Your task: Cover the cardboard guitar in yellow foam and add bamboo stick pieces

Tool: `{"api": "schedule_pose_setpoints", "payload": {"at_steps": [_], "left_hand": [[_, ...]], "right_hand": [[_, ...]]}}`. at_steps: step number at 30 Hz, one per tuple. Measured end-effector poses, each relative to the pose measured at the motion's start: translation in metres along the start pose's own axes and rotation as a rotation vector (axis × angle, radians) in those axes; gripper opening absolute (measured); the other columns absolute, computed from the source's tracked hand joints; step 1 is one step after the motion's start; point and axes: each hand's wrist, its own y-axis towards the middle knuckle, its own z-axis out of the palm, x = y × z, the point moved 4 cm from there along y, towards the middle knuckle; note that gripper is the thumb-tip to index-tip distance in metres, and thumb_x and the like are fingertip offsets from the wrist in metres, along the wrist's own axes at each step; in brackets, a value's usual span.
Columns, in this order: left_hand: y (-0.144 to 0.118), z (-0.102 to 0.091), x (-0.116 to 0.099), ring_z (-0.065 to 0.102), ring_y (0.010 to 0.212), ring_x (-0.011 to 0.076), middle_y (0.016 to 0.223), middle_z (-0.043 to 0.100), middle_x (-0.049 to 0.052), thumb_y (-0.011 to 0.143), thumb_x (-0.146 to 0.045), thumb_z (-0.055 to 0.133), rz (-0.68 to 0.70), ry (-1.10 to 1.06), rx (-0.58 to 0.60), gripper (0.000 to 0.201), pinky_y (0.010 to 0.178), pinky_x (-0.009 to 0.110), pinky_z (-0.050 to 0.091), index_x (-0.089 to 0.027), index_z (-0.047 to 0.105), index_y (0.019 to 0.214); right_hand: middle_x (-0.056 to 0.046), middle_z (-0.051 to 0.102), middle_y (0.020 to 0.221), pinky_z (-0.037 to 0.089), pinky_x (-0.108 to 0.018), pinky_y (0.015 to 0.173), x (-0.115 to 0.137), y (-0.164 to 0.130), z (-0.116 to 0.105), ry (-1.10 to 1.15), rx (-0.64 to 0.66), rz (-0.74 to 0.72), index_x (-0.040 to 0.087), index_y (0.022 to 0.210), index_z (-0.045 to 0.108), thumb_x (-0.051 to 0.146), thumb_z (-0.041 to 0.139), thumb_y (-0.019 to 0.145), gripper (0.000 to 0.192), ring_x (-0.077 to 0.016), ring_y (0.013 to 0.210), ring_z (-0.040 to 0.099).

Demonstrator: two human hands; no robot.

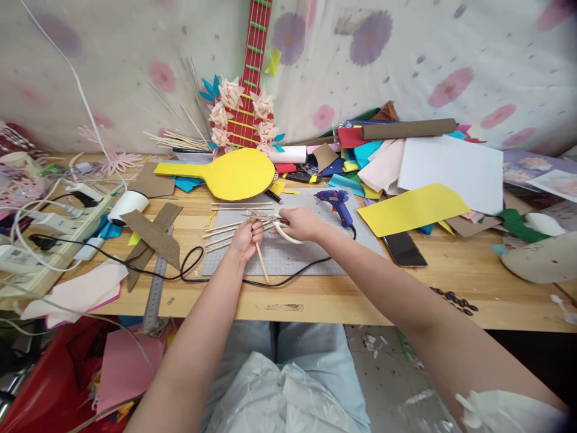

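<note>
My right hand (300, 225) is closed round the pale handles of a pair of scissors (287, 233), whose blades point left, over my left hand. My left hand (247, 239) grips a thin wooden stick (262, 263) that slants down toward me. The blades lie close to the fist; whether they touch the stick cannot be made out. More wooden sticks (219, 238) lie to the left of my fist on the grey cutting mat (311, 264). A blue hot glue gun (339, 207) rests on the mat to the right of my hands.
Behind lie a yellow paddle-shaped piece (241, 174) and a red paper instrument (243, 123) with pink flowers. A black cable (288, 281) crosses the mat's front. To the right are a phone (404, 249) and yellow sheet (412, 210); to the left, a metal ruler (154, 294) and power strip (58, 257).
</note>
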Motion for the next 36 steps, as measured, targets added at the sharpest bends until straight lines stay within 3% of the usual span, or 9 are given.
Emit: {"api": "schedule_pose_setpoints", "payload": {"at_steps": [6,12,19,23,30,36], "left_hand": [[0.0017,-0.0006,0.0004,0.022,0.032,-0.0009,0.049,0.030,-0.009,0.079,0.003,0.038,0.057,0.010,-0.007,0.024,0.028,0.007,0.012,-0.015,0.037,0.064],[0.0005,-0.0006,-0.0018,0.021,0.032,-0.0010,0.050,0.029,-0.009,0.084,-0.009,0.045,0.030,-0.037,0.007,0.024,0.028,0.008,0.011,-0.015,0.036,0.063],[0.0019,-0.0010,0.0008,0.021,0.033,-0.0010,0.050,0.028,-0.010,0.078,-0.001,0.046,0.016,0.013,0.007,0.023,0.028,0.008,0.012,-0.015,0.036,0.063],[0.0028,-0.0015,0.0016,0.021,0.032,-0.0011,0.049,0.028,-0.010,0.077,0.000,0.043,0.032,0.062,0.004,0.022,0.029,0.007,0.012,-0.015,0.036,0.063],[0.0008,-0.0007,0.0008,0.021,0.032,-0.0011,0.048,0.028,-0.010,0.080,-0.007,0.049,0.056,0.015,-0.035,0.024,0.028,0.008,0.011,-0.016,0.035,0.063],[-0.0003,0.0026,0.0006,0.022,0.032,-0.0009,0.048,0.027,-0.010,0.085,-0.019,0.051,0.010,-0.030,0.017,0.024,0.027,0.008,0.012,-0.015,0.038,0.065]], "right_hand": [[-0.012,0.065,0.101,0.037,-0.026,0.067,0.0063,0.0029,0.0022,0.054,-0.017,0.015,0.016,0.104,0.053,0.065,0.032,0.082,0.058,-0.0213,0.092,0.060],[-0.011,0.067,0.093,0.037,-0.029,0.066,0.0070,0.0031,0.0031,0.017,0.009,0.091,0.018,0.100,0.056,0.065,0.028,0.083,0.057,-0.0236,0.088,0.062],[-0.012,0.063,0.104,0.036,-0.026,0.068,0.0045,-0.0021,-0.0006,0.102,0.056,0.036,0.016,0.106,0.052,0.061,0.037,0.083,0.053,-0.0218,0.094,0.059],[-0.012,0.064,0.103,0.035,-0.025,0.065,0.0048,-0.0020,0.0023,0.077,0.050,0.030,0.016,0.105,0.051,0.065,0.031,0.083,0.058,-0.0207,0.091,0.060],[-0.011,0.067,0.095,0.035,-0.027,0.062,0.0048,0.0012,0.0066,0.037,0.027,0.058,0.018,0.103,0.055,0.070,0.026,0.081,0.064,-0.0217,0.085,0.062],[-0.011,0.068,0.091,0.034,-0.027,0.061,-0.0010,0.0001,0.0048,-0.005,0.033,0.065,0.018,0.095,0.060,0.069,0.024,0.082,0.064,-0.0218,0.083,0.063]]}}
